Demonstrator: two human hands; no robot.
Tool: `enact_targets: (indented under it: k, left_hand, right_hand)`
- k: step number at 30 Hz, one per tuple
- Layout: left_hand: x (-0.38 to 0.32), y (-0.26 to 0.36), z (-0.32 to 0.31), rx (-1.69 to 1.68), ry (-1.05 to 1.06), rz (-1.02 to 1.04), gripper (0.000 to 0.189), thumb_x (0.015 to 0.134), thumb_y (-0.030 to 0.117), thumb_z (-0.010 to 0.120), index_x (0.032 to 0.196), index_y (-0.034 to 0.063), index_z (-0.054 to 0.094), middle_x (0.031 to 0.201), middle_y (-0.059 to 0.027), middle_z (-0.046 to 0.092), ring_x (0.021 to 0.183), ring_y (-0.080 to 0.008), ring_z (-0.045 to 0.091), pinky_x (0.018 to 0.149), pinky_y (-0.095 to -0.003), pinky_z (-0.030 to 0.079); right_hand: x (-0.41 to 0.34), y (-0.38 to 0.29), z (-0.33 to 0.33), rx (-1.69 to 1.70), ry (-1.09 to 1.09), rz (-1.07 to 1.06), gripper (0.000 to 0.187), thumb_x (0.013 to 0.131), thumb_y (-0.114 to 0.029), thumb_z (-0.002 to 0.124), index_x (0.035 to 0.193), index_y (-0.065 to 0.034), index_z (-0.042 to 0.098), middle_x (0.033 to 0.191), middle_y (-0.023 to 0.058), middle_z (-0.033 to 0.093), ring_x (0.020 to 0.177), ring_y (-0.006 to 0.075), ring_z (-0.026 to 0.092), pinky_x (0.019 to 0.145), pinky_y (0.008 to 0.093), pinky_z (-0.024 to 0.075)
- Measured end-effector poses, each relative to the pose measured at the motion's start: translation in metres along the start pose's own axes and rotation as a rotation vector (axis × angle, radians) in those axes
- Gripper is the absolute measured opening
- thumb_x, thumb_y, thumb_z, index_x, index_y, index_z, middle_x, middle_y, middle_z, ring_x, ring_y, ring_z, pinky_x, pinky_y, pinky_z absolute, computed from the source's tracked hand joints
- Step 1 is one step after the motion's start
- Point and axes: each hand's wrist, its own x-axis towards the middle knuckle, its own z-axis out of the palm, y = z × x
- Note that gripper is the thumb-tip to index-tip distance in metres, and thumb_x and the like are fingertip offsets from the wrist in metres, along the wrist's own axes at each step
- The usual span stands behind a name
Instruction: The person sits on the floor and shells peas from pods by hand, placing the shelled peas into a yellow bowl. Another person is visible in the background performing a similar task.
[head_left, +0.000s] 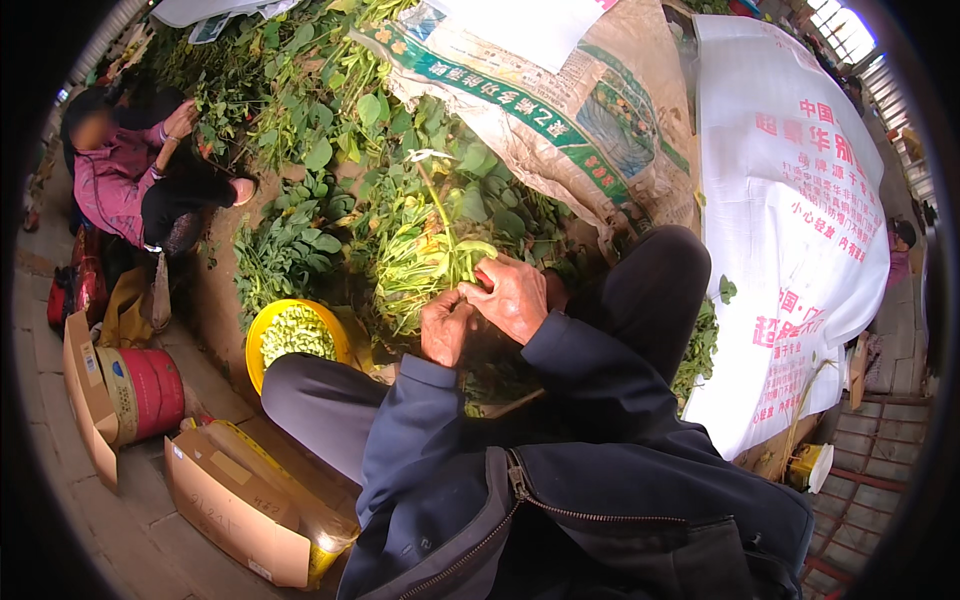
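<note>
My left hand (444, 328) and my right hand (514, 294) meet in front of me, with the fingertips of both close together. The right hand's fingers are closed on the lower end of a plant stem with green pods (466, 253), which rises away from me. The left fingertips are pinched beside it; whether they grip something small cannot be told. A pile of cut leafy stalks with pods (409, 281) lies just beyond the hands. Left of them, by my knee, a yellow bowl (253, 349) holds many small pale green pieces (294, 334).
Leafy plants (300, 127) are heaped ahead. A printed woven sack (555, 112) lies beyond, with white printed sheeting (787, 225) at right. Another person (112, 180) sits at upper left, handling plants. Cardboard boxes (232, 502) and a red and cream tub (146, 394) stand at lower left.
</note>
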Motion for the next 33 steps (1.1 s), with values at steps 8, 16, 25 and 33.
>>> enact_targets:
  k: [8,16,25,33]
  left_hand:
    - [-0.005,0.015,-0.010,-0.050,-0.147,-0.186,0.025,0.082,0.007,0.045,0.089,-0.0019,0.068,0.063,-0.0021,0.056,0.050,-0.0078,0.041,0.049,-0.0220,0.030]
    - [-0.006,0.023,-0.011,-0.284,0.186,-0.031,0.022,0.095,0.020,0.066,0.100,-0.0003,0.072,0.067,0.0021,0.058,0.050,-0.0036,0.037,0.046,-0.0198,0.024]
    - [0.000,0.013,-0.010,-0.318,0.220,-0.011,0.017,0.091,0.015,0.074,0.096,-0.0014,0.074,0.071,-0.0021,0.065,0.051,-0.0043,0.042,0.047,-0.0197,0.029]
    - [0.006,0.009,-0.022,-0.510,0.248,-0.037,0.015,0.092,0.015,0.073,0.091,0.0007,0.072,0.072,-0.0040,0.066,0.051,-0.0055,0.045,0.046,-0.0199,0.030]
  right_hand:
    - [0.004,0.008,0.005,0.105,0.098,-0.095,0.020,0.080,-0.015,0.079,0.088,-0.0036,0.065,0.081,0.0122,0.066,0.070,0.0337,0.065,0.060,0.0388,0.0506]
    - [0.005,0.011,0.007,0.351,0.001,-0.026,0.024,0.079,-0.010,0.082,0.087,0.0003,0.062,0.069,0.0117,0.058,0.062,0.0129,0.047,0.059,0.0298,0.0469]
    - [0.005,0.018,0.005,0.421,-0.169,-0.021,0.024,0.082,-0.014,0.078,0.094,0.0010,0.063,0.076,0.0152,0.063,0.065,0.0194,0.060,0.064,0.0335,0.0501]
    - [0.004,0.004,-0.018,0.540,-0.116,0.090,0.021,0.102,-0.020,0.056,0.107,-0.0014,0.063,0.078,0.0032,0.058,0.073,0.0108,0.054,0.070,0.0272,0.0460]
